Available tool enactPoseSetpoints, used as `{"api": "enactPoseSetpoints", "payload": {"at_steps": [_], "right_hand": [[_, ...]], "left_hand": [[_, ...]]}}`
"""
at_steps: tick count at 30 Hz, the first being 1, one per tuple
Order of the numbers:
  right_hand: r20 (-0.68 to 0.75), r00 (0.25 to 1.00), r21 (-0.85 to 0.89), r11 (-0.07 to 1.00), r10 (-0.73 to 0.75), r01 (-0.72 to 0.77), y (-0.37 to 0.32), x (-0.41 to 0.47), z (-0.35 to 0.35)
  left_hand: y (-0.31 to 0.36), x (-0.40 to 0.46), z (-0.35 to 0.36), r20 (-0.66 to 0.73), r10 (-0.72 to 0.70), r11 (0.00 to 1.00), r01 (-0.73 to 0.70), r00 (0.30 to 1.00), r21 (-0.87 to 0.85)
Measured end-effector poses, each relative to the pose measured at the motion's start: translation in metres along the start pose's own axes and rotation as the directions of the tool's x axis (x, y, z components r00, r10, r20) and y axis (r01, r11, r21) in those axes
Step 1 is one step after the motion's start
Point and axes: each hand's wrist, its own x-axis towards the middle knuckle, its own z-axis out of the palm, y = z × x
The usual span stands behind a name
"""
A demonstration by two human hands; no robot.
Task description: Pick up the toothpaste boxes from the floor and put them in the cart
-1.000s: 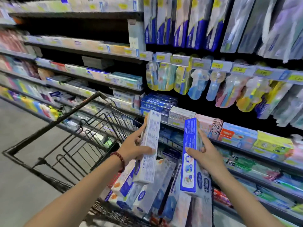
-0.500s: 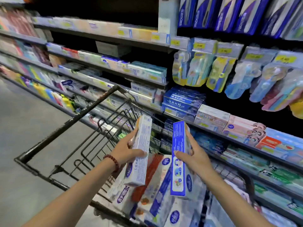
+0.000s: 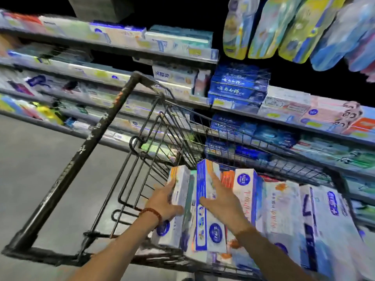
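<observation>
The black wire cart (image 3: 80, 157) stands in front of me, its basket piled with several toothpaste boxes (image 3: 282, 207). My left hand (image 3: 163, 201), a bead bracelet on its wrist, grips a white toothpaste box (image 3: 179, 196) low inside the basket's left end, thumb across its face. Beside it, my right hand (image 3: 222, 200) holds a blue-and-white toothpaste box (image 3: 204, 218), thumb on its blue side and fingers spread over its white face. Both boxes lie down among the pile. The image is blurred by motion.
Store shelves (image 3: 233, 107) full of toothpaste cartons run along the far side of the cart. Toothbrush packs (image 3: 263, 29) hang above at the upper right. Grey floor (image 3: 38, 171) lies to the left of the cart.
Both hands have dropped from chest height down into the cart basket, carrying their boxes into the pile. My view has tilted downward and closer to the cart.
</observation>
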Motion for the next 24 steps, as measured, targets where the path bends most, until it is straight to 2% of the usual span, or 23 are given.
{"api": "enactPoseSetpoints", "payload": {"at_steps": [4,9,11,14,17,20,24], "right_hand": [[-0.019,0.999,-0.128,0.991,0.031,-0.033,-0.009,0.009,0.021],[0.017,0.998,-0.303,0.952,0.059,-0.051,-0.022,0.013,0.029],[0.025,0.998,-0.356,0.933,0.064,-0.051,-0.022,0.012,0.031],[0.034,0.998,-0.430,0.902,0.054,-0.034,-0.019,0.010,0.031],[0.015,0.999,-0.389,0.921,0.038,-0.029,-0.018,-0.001,0.017],[-0.114,0.992,-0.428,0.904,-0.047,-0.006,-0.019,-0.015,-0.018],[-0.317,0.940,-0.495,0.868,-0.129,-0.048,-0.016,-0.042,-0.091]], "left_hand": [[-0.014,0.008,0.010,0.017,-0.087,0.970,0.081,0.996,0.229],[-0.019,0.008,0.015,0.003,-0.125,0.912,0.114,0.992,0.395],[-0.021,0.011,0.012,-0.011,-0.116,0.915,0.111,0.993,0.389],[-0.015,0.015,0.003,-0.017,-0.033,0.951,0.037,0.999,0.307],[0.008,0.015,-0.012,-0.057,0.046,0.934,-0.023,0.997,0.356],[0.046,0.010,-0.025,-0.102,0.174,0.878,-0.107,0.979,0.467],[0.117,-0.009,-0.031,-0.075,0.362,0.759,-0.247,0.929,0.602]]}}
